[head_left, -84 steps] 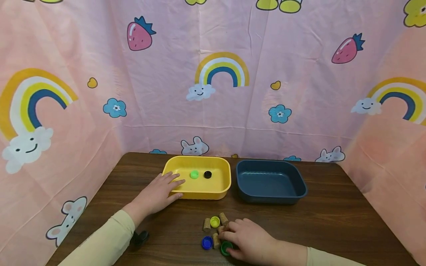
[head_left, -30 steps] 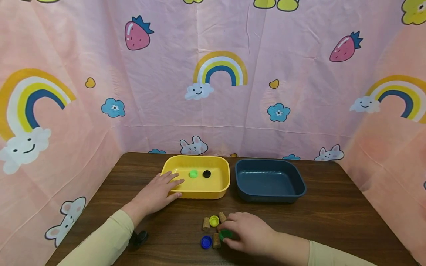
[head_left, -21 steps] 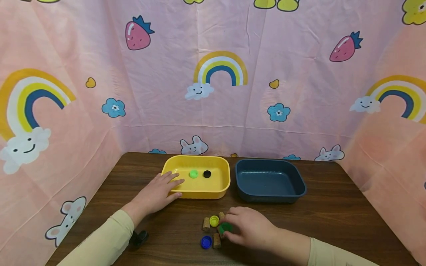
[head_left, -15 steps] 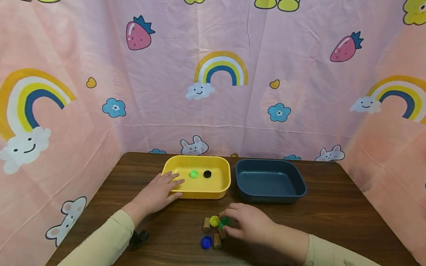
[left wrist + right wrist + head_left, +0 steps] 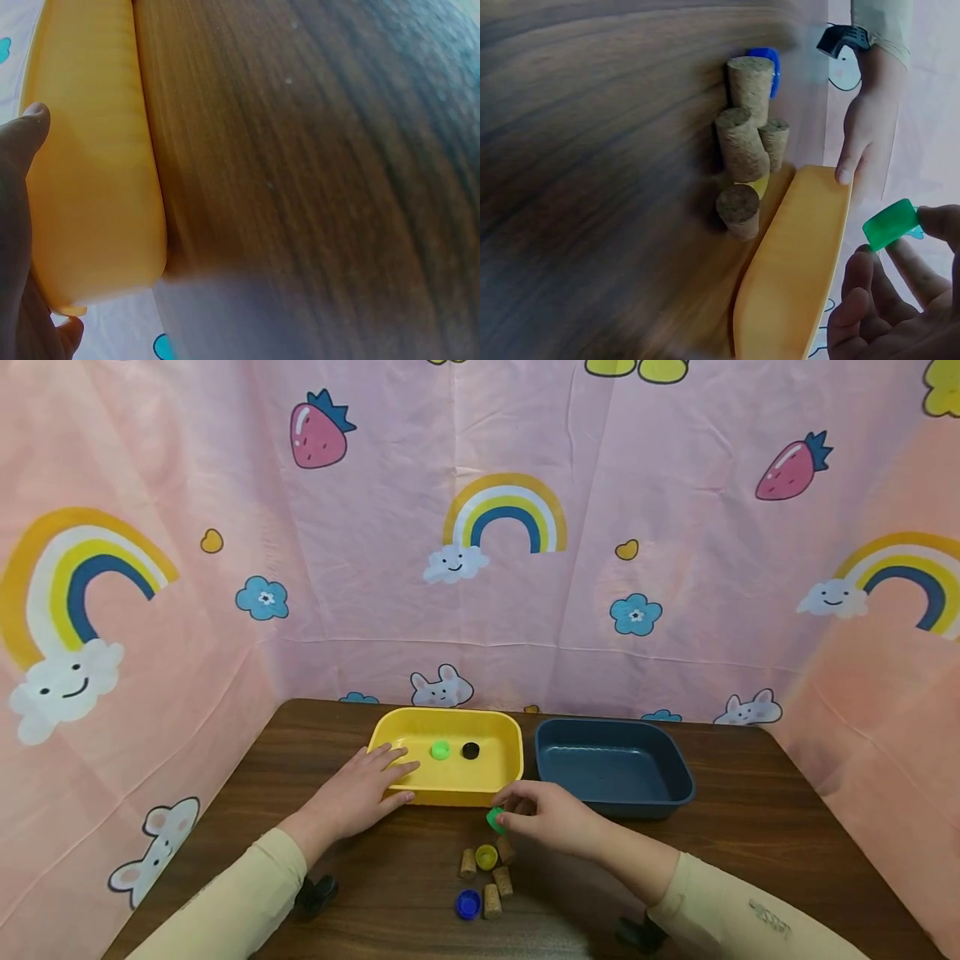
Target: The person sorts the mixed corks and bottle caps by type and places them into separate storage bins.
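Note:
My right hand pinches a green bottle cap between thumb and fingertips, held above the table just in front of the yellow tray. Spread over the tray's left front rim, my left hand rests with its fingers fairly straight and the thumb at the front wall. Inside that tray lie a light green cap and a black cap. Below my right hand, a yellow cap, a blue cap and several corks sit on the table.
To the right of the yellow tray stands a dark blue tray, with nothing visible inside. The brown wooden table meets a pink patterned cloth at its back and sides. Black straps show under both forearms.
My right hand first reached the green cap on the table among the corks, then took it up and carried it forward toward the yellow tray. My left hand has stayed put.

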A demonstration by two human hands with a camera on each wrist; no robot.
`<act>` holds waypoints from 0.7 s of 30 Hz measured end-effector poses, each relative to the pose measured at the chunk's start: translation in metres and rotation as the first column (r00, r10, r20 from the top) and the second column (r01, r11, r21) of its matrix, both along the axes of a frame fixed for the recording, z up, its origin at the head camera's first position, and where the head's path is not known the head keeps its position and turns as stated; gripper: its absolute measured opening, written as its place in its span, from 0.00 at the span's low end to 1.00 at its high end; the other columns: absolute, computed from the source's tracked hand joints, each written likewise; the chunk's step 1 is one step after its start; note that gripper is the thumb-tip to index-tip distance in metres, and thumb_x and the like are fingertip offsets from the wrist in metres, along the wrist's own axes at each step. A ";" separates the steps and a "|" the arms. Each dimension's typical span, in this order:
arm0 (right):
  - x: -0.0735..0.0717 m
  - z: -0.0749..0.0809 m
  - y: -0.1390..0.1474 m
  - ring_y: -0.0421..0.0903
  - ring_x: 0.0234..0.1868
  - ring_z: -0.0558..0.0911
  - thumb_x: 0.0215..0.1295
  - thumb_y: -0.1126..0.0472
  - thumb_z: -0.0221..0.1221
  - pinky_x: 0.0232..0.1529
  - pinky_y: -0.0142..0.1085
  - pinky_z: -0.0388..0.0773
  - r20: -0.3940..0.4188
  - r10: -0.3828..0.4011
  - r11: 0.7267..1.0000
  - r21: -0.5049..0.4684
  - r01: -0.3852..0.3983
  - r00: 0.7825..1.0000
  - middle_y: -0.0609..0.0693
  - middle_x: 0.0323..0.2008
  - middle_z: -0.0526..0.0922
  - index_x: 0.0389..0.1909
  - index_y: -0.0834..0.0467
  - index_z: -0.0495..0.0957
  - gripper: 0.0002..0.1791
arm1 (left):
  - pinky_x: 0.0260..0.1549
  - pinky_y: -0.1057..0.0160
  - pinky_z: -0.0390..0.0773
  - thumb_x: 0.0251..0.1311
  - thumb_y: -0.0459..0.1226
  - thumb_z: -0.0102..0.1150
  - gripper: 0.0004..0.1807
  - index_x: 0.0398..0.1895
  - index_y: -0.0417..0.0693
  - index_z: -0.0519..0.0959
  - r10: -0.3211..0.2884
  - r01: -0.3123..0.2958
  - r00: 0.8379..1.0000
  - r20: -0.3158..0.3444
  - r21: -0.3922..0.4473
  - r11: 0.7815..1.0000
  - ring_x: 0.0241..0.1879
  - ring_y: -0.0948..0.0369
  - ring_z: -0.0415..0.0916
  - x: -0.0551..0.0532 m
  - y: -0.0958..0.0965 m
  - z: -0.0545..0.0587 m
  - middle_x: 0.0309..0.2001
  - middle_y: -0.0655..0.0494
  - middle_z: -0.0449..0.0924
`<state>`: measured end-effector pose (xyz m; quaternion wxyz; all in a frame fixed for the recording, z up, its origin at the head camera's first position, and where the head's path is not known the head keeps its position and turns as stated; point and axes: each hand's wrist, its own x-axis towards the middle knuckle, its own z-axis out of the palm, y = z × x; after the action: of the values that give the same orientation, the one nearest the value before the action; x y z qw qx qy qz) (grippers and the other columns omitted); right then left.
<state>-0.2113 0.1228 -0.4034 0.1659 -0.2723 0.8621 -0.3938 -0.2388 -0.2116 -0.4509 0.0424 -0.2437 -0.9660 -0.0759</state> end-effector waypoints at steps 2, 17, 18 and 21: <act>-0.003 0.001 -0.002 0.44 0.37 0.80 0.71 0.51 0.60 0.39 0.38 0.79 0.025 -0.009 1.000 -0.016 0.010 1.000 0.43 0.38 0.81 0.48 0.48 0.81 0.10 | 0.72 0.40 0.49 0.69 0.60 0.49 0.32 0.72 0.58 0.69 0.007 -0.007 1.000 0.014 -0.003 1.000 0.74 0.46 0.53 0.000 0.000 0.000 0.73 0.49 0.63; -0.055 0.009 -0.040 0.48 0.32 0.80 0.71 0.50 0.59 0.33 0.41 0.81 0.276 -0.178 0.964 -0.143 0.223 0.945 0.52 0.36 0.81 0.51 0.54 0.82 0.16 | 0.72 0.40 0.48 0.69 0.63 0.46 0.33 0.72 0.60 0.68 0.011 -0.011 0.999 0.030 -0.015 1.000 0.75 0.46 0.51 -0.002 -0.001 0.000 0.74 0.50 0.62; -0.059 0.010 -0.042 0.48 0.33 0.80 0.71 0.49 0.59 0.34 0.41 0.81 0.298 -0.181 0.960 -0.155 0.235 0.937 0.53 0.37 0.81 0.51 0.55 0.82 0.16 | 0.72 0.40 0.49 0.69 0.62 0.46 0.33 0.72 0.59 0.68 0.008 -0.008 1.000 0.026 -0.017 1.000 0.75 0.46 0.52 -0.002 -0.001 0.000 0.73 0.50 0.62; -0.068 0.012 -0.050 0.49 0.35 0.81 0.72 0.50 0.58 0.34 0.38 0.79 0.363 -0.179 0.945 -0.197 0.263 0.915 0.53 0.39 0.81 0.52 0.58 0.81 0.18 | 0.72 0.40 0.49 0.70 0.62 0.46 0.33 0.72 0.59 0.68 0.004 -0.004 1.000 0.023 -0.016 1.000 0.75 0.46 0.52 -0.001 -0.001 0.001 0.73 0.50 0.62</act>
<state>-0.2791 0.0724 -0.3919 0.2319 -0.1185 0.7914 -0.5531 -0.2401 -0.2124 -0.4500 0.0296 -0.2410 -0.9675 -0.0710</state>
